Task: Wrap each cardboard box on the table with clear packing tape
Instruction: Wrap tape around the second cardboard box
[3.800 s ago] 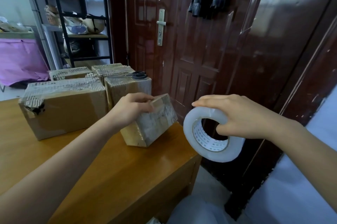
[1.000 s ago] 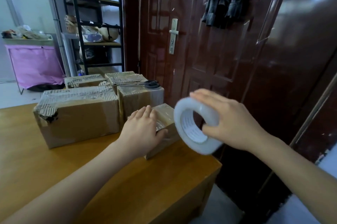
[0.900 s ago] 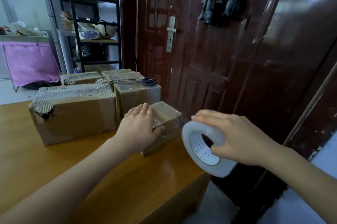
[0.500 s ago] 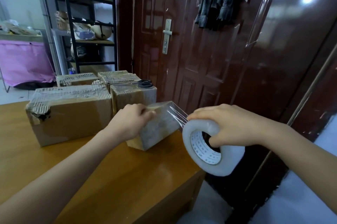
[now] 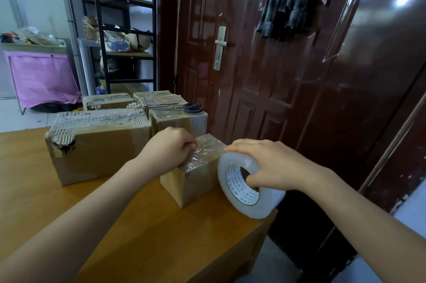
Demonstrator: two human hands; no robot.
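A small cardboard box (image 5: pixel 196 179), shiny with clear tape over its top, stands near the right corner of the wooden table (image 5: pixel 138 232). My left hand (image 5: pixel 168 151) grips its top left edge with curled fingers. My right hand (image 5: pixel 272 163) holds a roll of clear packing tape (image 5: pixel 244 188), thumb in the core and fingers over the rim, with the roll pressed against the box's right side. A large cardboard box (image 5: pixel 96 144) sits to the left, and several smaller boxes stand behind it.
Black-handled scissors (image 5: pixel 189 107) lie on a box (image 5: pixel 179 119) behind the small one. The table's right edge is just under the tape roll. A dark red door (image 5: pixel 265 63) stands close behind, with a black shelf rack (image 5: pixel 124 29) and pink bin (image 5: pixel 41 80) at the left.
The right hand has brought the roll in from a stretched-out strip to sit tight against the box's right side. The left hand stays gripping the box top.
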